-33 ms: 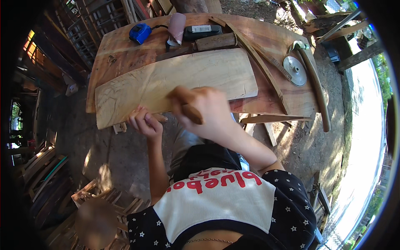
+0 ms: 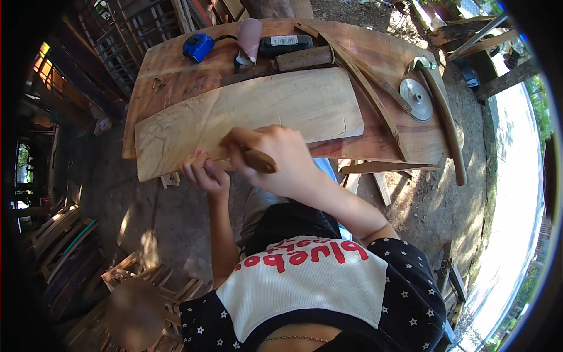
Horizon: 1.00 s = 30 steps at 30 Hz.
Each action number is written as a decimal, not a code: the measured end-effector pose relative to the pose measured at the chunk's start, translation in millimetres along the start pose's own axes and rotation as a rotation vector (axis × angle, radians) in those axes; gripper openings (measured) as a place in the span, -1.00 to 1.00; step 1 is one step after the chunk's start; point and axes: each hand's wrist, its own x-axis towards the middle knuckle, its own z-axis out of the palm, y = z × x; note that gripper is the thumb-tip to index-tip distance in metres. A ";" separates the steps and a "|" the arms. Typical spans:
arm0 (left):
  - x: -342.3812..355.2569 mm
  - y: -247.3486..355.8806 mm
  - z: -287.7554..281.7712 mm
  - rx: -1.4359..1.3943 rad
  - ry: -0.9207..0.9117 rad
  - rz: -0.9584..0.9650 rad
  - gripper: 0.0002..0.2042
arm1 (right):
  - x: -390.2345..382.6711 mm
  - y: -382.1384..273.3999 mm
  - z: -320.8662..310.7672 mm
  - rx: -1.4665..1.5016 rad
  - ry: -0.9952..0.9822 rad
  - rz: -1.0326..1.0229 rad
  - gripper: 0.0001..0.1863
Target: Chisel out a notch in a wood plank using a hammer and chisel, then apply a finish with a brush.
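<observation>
A long pale wooden board (image 2: 281, 105) with a curved outline lies on a reddish-brown wood slab (image 2: 182, 73). At its near edge my left hand (image 2: 205, 173) is curled into a fist. A short light-brown piece of wood (image 2: 224, 166) sticks out from that fist on the right; what it belongs to is hidden. My right hand (image 2: 278, 155), just to the right of the left and over the board, is wrapped round a brown wooden tool (image 2: 261, 162). The rounded end of the tool points toward me; blur and the fingers hide its far part.
Behind the board lie a blue tape measure (image 2: 197, 47), a pink roll (image 2: 250, 36), a black case (image 2: 287, 43) and a thick wooden cylinder (image 2: 305, 58). Thin wood strips (image 2: 369, 88), a metal disc (image 2: 416, 98) and a long-handled tool (image 2: 444, 117) rest at the right. Wood pieces (image 2: 64, 240) are stacked lower left.
My right hand with the wooden tool has shifted a little to the left, closer to my left hand. The board and my left hand have hardly moved.
</observation>
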 end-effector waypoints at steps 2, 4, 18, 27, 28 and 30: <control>3.5 3.6 -4.4 0.026 -0.019 -0.011 -0.80 | 0.1 1.9 -1.1 0.073 0.002 0.031 -0.86; -1.9 0.8 -1.5 -0.017 -0.015 -0.028 -0.80 | -3.2 17.0 -10.7 0.146 0.027 0.083 -0.83; -0.3 -2.3 -4.0 -0.005 0.004 -0.029 -0.79 | -36.2 48.2 -98.4 -0.357 0.284 0.392 -0.78; -0.5 0.8 -2.4 -0.014 0.023 -0.055 -0.79 | -34.8 56.4 -113.7 -0.307 0.336 0.431 -0.79; -0.8 -0.6 -2.8 -0.009 0.020 -0.044 -0.78 | -33.5 66.4 -122.4 -0.292 0.407 0.377 -0.81; 2.0 0.6 -2.4 -0.013 0.018 -0.035 -0.78 | -26.9 97.6 -143.1 -0.230 0.549 0.229 -0.77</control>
